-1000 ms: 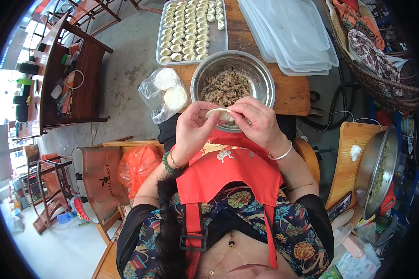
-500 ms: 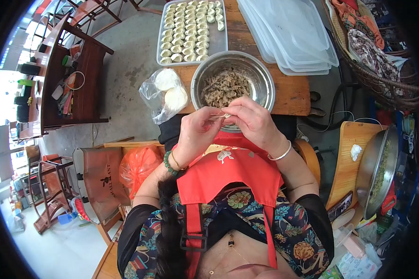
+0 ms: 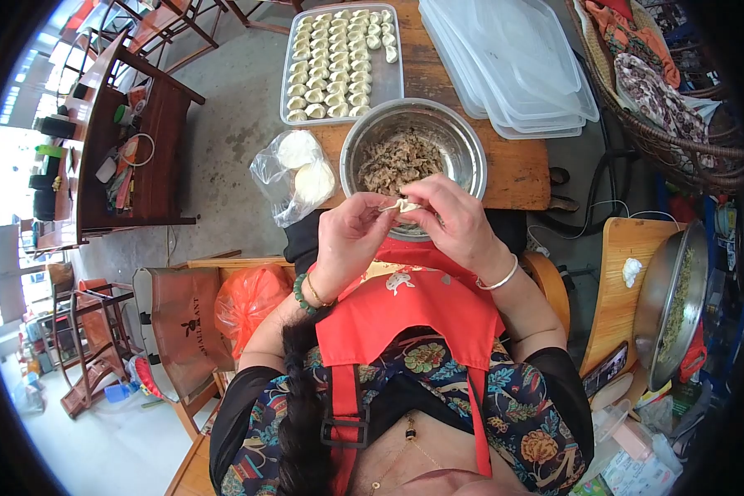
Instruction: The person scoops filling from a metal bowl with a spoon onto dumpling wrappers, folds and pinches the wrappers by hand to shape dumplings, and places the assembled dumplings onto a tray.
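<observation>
A small pale dumpling (image 3: 403, 207) is pinched between the fingertips of my left hand (image 3: 349, 236) and my right hand (image 3: 455, 225), over the near rim of a steel bowl (image 3: 476, 157). Brown minced filling (image 3: 401, 157) lies inside that bowl. Left of the bowl, an open plastic bag (image 3: 274, 183) holds round white wrappers (image 3: 312, 182). Beyond it, a clear tray (image 3: 398, 87) carries rows of folded dumplings (image 3: 337, 74).
Stacked translucent lids (image 3: 521, 66) lie on the wooden table (image 3: 517, 169) at the right. A wicker basket (image 3: 636, 124) with cloths stands farther right, above a tilted steel basin (image 3: 674, 306). A red plastic bag (image 3: 252, 302) sits left of my forearm.
The fingers of my right hand have shifted on the dumpling, and more of its pleated edge shows. The view has tilted slightly, so the table appears a little lower.
</observation>
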`<action>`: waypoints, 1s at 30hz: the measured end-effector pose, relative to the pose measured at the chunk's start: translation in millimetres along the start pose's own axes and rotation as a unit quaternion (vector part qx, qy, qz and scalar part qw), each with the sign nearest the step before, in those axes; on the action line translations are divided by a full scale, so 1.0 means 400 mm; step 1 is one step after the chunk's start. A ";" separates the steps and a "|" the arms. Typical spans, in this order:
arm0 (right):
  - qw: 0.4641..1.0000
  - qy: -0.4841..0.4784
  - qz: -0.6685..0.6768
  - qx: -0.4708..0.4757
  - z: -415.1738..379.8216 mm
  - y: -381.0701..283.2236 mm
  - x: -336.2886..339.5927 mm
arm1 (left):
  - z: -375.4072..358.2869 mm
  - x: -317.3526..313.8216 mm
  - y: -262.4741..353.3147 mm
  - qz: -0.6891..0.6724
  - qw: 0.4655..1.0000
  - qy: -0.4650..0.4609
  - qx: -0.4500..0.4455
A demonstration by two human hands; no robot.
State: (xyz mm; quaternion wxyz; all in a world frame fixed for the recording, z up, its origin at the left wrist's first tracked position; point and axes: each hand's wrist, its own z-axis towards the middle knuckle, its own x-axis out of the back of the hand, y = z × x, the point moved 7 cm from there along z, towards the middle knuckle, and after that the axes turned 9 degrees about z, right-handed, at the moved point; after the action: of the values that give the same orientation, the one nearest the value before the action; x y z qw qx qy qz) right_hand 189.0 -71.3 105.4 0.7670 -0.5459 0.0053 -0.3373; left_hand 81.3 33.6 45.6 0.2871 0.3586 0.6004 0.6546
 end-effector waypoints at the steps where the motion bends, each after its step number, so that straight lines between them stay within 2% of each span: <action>1: 0.999 0.011 0.015 -0.031 0.001 0.008 0.002 | 0.000 0.000 0.004 0.054 0.999 0.000 -0.008; 2: 0.999 0.012 0.015 -0.029 0.004 0.009 0.003 | 0.001 0.004 0.010 0.054 0.998 0.000 -0.009; 4: 0.999 0.000 -0.031 0.035 0.007 -0.006 -0.001 | 0.000 -0.005 0.031 0.174 0.983 -0.049 -0.041; 8: 0.998 -0.015 -0.039 0.042 -0.003 0.001 0.000 | 0.001 -0.012 0.038 0.179 0.981 -0.050 -0.060; 10: 0.998 -0.006 -0.039 0.041 -0.007 -0.001 0.007 | 0.000 -0.017 0.027 -0.038 0.999 -0.025 0.012; 11: 0.998 -0.005 -0.039 0.041 -0.008 -0.003 0.009 | 0.003 -0.016 0.021 -0.038 0.999 -0.026 0.011; 13: 0.998 -0.003 -0.042 0.047 -0.008 -0.010 0.013 | 0.009 -0.011 -0.015 -0.156 0.986 -0.012 0.052; 17: 0.999 -0.019 -0.022 0.034 -0.007 -0.014 0.000 | 0.000 -0.005 -0.019 -0.111 0.993 -0.007 0.034; 20: 1.000 0.012 -0.012 0.013 0.000 -0.011 0.002 | -0.004 -0.003 -0.005 -0.040 0.999 0.005 0.008; 22: 0.999 0.017 -0.002 -0.034 0.002 0.004 0.002 | -0.003 0.000 0.005 0.036 0.999 0.018 -0.015; 25: 0.999 -0.003 -0.034 0.011 0.005 0.002 -0.001 | -0.003 0.000 0.007 0.088 0.996 0.013 -0.017; 29: 1.000 0.005 -0.030 -0.004 0.002 0.016 0.005 | -0.006 -0.014 0.018 0.061 0.998 -0.032 0.001; 30: 1.000 0.008 -0.027 -0.001 0.002 0.014 0.007 | -0.006 -0.024 0.006 -0.037 0.998 -0.042 0.025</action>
State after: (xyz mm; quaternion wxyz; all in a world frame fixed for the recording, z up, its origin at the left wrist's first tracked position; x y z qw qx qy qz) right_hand 194.5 -71.0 102.1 0.7569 -0.5442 -0.0030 -0.3618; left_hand 85.0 24.3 46.8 0.3269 0.3704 0.6166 0.6130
